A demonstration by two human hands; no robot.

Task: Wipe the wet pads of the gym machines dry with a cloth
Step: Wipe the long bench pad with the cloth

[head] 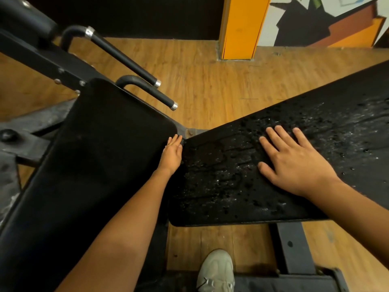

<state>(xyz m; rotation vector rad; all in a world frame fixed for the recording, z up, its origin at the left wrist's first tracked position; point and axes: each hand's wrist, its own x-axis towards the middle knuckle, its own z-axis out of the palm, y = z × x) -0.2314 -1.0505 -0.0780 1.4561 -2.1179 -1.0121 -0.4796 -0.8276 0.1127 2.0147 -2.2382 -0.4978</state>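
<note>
A black machine pad (221, 182) runs from the middle to the upper right, covered in water drops and streaks. My right hand (294, 163) lies flat on it with the fingers spread. A second black pad (101, 144) on the left looks smooth and dry. My left hand (172, 152) reaches into the gap between the two pads, fingers straight, with its fingertips at the corner of the wet pad. No cloth is in view.
Two black handles with chrome ends (130, 62) stick out behind the left pad. The black steel frame (292, 249) passes under the wet pad. My pale shoe (216, 272) stands on the wooden floor (210, 85). An orange pillar (242, 28) rises at the back.
</note>
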